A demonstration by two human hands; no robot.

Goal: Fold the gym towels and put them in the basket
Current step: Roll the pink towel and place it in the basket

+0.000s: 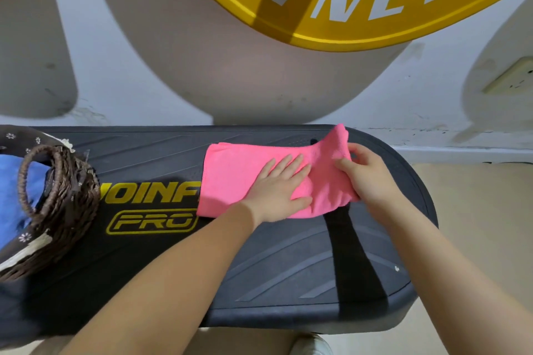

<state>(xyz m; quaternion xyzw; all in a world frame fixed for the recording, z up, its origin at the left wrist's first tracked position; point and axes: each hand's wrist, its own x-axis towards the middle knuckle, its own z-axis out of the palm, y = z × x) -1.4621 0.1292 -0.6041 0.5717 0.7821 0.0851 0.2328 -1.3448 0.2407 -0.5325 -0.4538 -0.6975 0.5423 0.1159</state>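
— Two hands at work on one pink towel (pixel 245 181); where does it lie?

— On a black ribbed step platform (pixel 288 268) that serves as the counter, toward its far right part, set against a pale wall. Yellow lettering on the platform's top reads "PRO" (pixel 153 220), with a larger word above it partly covered by the towel.

— And the hands?

— The left hand (pixel 277 190) lies flat on the towel's middle, fingers straight and spread, pressing the cloth down. The right hand (pixel 366 173) pinches the towel's right end between thumb and curled fingers and lifts it off the platform, so that end stands up in a peak while the left part stays flat.

— Is the towel folded?

— It shows at least a doubled edge along its left side; how many layers there are cannot be told.

— The basket?

— A dark brown woven basket (pixel 69 210) sits at the platform's left end, well apart from the pink towel. Its looped handle (pixel 37 179) leans over the rim, and a blue towel (pixel 14 190) lies inside it.

— Anything else in shot?

— A large yellow round sign (pixel 375 8) with white letters hangs on the wall above, and a black strap (pixel 354 253) runs across the platform below the right hand.
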